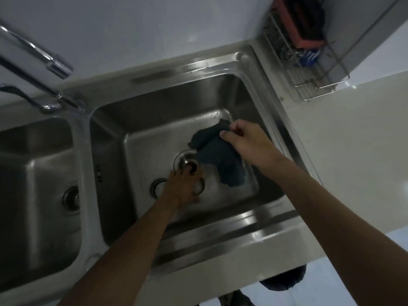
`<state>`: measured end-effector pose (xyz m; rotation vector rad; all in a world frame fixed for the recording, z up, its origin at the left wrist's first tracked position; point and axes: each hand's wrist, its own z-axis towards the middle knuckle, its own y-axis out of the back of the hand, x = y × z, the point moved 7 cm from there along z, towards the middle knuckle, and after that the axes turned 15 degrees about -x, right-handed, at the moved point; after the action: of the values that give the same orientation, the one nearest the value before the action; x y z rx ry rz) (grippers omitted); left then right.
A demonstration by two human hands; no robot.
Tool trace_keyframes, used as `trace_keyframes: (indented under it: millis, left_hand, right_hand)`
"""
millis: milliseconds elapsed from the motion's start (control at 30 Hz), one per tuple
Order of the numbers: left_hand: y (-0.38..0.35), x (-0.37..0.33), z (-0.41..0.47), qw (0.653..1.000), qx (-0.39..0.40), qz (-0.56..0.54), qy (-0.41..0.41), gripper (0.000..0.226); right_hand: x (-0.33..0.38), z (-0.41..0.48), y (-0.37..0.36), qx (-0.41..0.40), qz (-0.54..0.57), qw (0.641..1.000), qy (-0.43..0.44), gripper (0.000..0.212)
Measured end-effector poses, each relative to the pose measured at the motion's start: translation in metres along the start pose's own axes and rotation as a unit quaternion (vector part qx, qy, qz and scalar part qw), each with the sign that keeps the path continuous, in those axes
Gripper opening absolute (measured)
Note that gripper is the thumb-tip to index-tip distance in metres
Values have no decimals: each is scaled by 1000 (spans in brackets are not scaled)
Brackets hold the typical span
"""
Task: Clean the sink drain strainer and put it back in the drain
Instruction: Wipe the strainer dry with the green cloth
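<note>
In the right basin [154, 120] of a steel double sink, my left hand [182, 187] grips the round metal drain strainer [185, 161] by its near side. The strainer is tilted, with its dark inside showing. It sits just beyond the drain opening [157, 187], which my hand mostly hides. My right hand [245, 140] pinches the upper edge of a dark blue-green cloth [217, 160]. The cloth hangs down onto the basin floor, right beside the strainer and touching or nearly touching it.
The left basin [33, 173] has its own strainer [71, 198] seated in the drain. A chrome faucet [53, 65] reaches in from the upper left. A wire rack [309, 69] with orange and blue items stands at the back right on the pale countertop [353, 133].
</note>
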<state>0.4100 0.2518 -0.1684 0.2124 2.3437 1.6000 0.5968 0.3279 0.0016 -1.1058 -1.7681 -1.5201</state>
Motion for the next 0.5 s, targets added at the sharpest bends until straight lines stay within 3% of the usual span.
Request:
trace_keyframes:
  millis: [67,100,133,167,233,300,400,433,500]
  left_hand:
    - [-9,0,9,1000,-8,-14,-20,87]
    - [-6,-2,12,997,-34,-74,-13,76]
    - [3,-3,13,981,-65,-182,15,64]
    - [17,0,13,943,-95,-315,59,54]
    - [40,18,12,830,-150,-514,160,38]
    - [51,29,5,702,-129,-643,279,36]
    - [64,36,-1,432,-56,-811,391,66]
    - [72,37,-2,371,-48,-834,406,70]
    - [90,30,-4,319,-42,-862,392,67]
  right_hand:
    - [1,3,-17,-9,53,998,-34,23]
    - [3,4,-22,-20,65,997,-39,25]
    - [8,4,-25,-30,71,996,-37,27]
    - [15,5,-26,-39,77,996,-28,27]
    - [33,4,-29,-48,94,994,2,31]
    - [52,-1,-30,-47,118,992,26,29]
    - [70,-11,-34,-55,149,986,43,23]
    - [72,-17,-40,-51,150,986,42,20]
    - [69,-36,-66,-16,110,992,54,12]
